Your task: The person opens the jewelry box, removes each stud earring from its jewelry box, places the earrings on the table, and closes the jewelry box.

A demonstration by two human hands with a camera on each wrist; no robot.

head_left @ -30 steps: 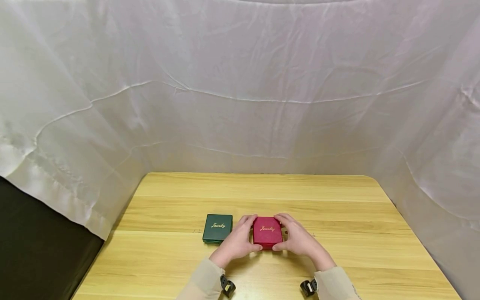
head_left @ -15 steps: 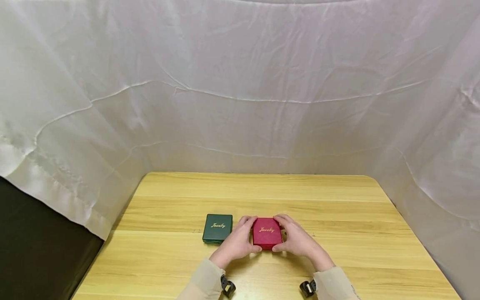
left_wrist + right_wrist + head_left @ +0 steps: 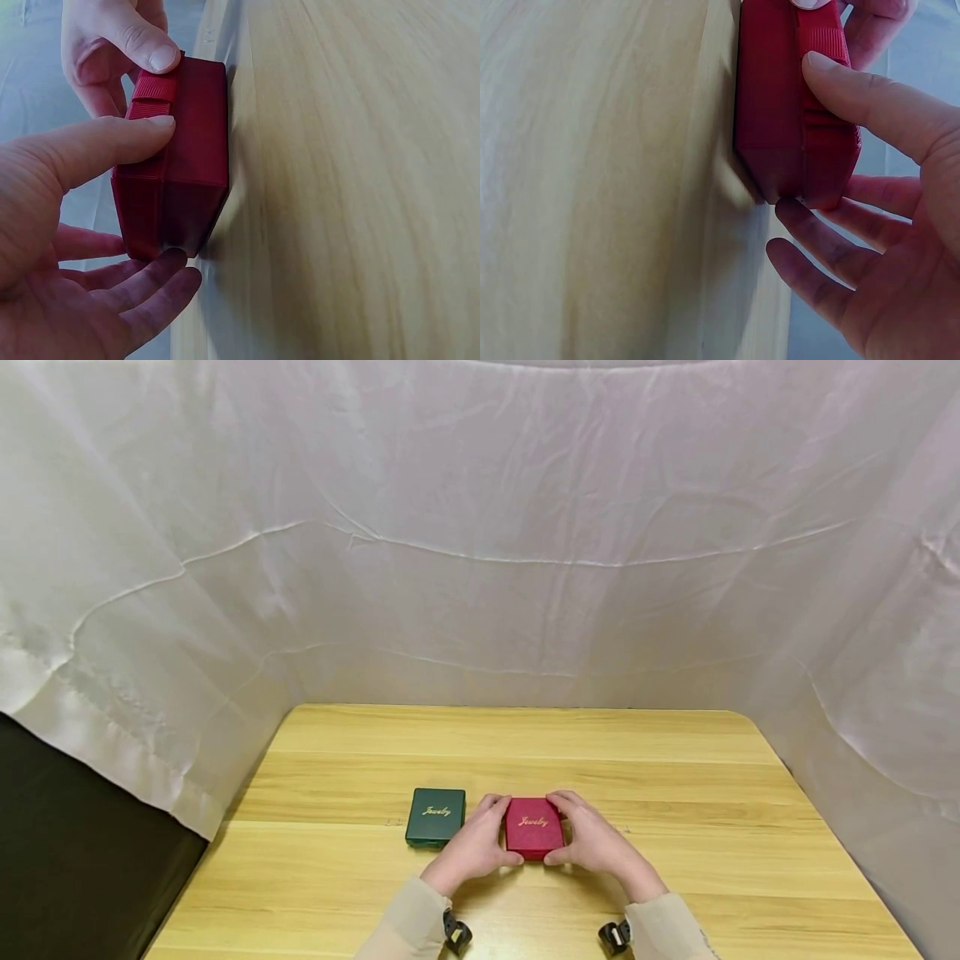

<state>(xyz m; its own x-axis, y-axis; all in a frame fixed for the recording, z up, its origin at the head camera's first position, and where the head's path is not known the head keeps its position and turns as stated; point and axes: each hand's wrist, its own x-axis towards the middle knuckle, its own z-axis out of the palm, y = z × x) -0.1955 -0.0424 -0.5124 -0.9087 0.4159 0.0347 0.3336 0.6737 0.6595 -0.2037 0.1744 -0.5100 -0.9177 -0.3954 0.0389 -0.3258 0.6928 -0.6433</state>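
Observation:
A red jewelry box (image 3: 534, 827) with gold "Jewelry" lettering sits on the wooden table, its lid down. My left hand (image 3: 476, 843) holds its left side, thumb on the front face and fingers curving round to the far corner. On the opposite side my right hand (image 3: 597, 841) grips it the same way. Both wrist views show the thumbs at a ribbed tab (image 3: 155, 88) on the front of the box. Fingertips touch the side walls of the red box (image 3: 772, 112). Just left of my left hand lies a green jewelry box (image 3: 436, 817), also closed and lettered in gold.
The wooden table (image 3: 360, 893) reaches well beyond both hands. Pale curtains (image 3: 480, 610) hang behind it and along both sides. A dark panel (image 3: 82, 852) shows at the lower left. Each wrist wears a small black camera on a strap.
The red box has shifted very slightly toward me, its far edge sitting lower in the head view. Both hands keep their hold on it. The green box has stayed put.

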